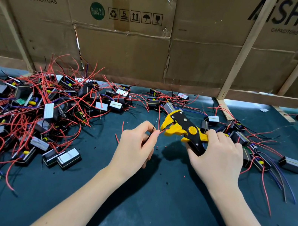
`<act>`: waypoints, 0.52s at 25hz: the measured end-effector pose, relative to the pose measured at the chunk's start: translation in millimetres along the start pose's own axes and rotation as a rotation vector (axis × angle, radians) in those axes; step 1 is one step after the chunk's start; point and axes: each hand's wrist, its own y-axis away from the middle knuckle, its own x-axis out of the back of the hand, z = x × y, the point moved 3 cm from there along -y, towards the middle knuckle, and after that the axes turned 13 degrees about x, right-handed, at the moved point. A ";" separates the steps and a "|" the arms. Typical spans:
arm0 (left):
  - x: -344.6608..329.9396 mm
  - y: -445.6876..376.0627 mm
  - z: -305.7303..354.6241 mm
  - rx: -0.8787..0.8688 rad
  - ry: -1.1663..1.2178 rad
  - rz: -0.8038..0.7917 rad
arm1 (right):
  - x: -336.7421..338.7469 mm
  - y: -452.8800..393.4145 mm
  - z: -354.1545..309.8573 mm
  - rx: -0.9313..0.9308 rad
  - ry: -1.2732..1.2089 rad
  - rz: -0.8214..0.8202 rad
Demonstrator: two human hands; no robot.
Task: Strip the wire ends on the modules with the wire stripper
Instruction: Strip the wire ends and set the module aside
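Note:
My right hand [218, 157] grips the handles of a yellow and black wire stripper [183, 129], whose jaws point left. My left hand [135, 146] pinches a red wire [157, 131] and a black wire [154, 126] between thumb and fingers, just left of the jaws. The red wire's end reaches into the stripper's jaws. The module these wires belong to is hidden under my left hand. A big heap of black modules with red wires [31, 108] lies at the left.
More modules with red, black and blue wires [256, 151] lie at the right and along the back. A cardboard wall [136, 46] with wooden slats [238, 65] closes off the far side. Small red insulation bits [184, 176] dot the dark green mat [148, 202].

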 end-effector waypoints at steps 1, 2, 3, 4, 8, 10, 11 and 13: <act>0.1 -0.2 -0.2 -0.001 -0.002 0.002 | 0.1 -0.1 0.1 0.002 -0.002 -0.002; 0.2 -0.3 -0.4 -0.001 -0.001 0.002 | -0.1 -0.1 0.4 0.004 -0.006 -0.004; 0.2 -0.2 -0.4 0.003 0.002 0.001 | 0.1 0.0 0.8 0.006 -0.009 -0.005; 0.2 0.0 -0.6 0.006 0.006 -0.001 | 0.4 -0.2 1.0 0.008 -0.013 -0.007; -0.2 0.3 -0.6 0.008 0.018 -0.006 | 0.6 -0.4 0.9 0.004 -0.022 -0.031; -0.4 0.5 -0.5 0.007 0.017 -0.010 | 1.1 -1.0 1.0 -0.002 -0.029 -0.048; -0.6 0.7 -0.3 0.005 0.014 -0.014 | 1.6 -1.2 0.7 -0.007 -0.036 -0.060; -1.3 0.7 -0.4 0.002 0.015 -0.022 | 2.1 -1.8 -0.4 -0.011 -0.061 -0.082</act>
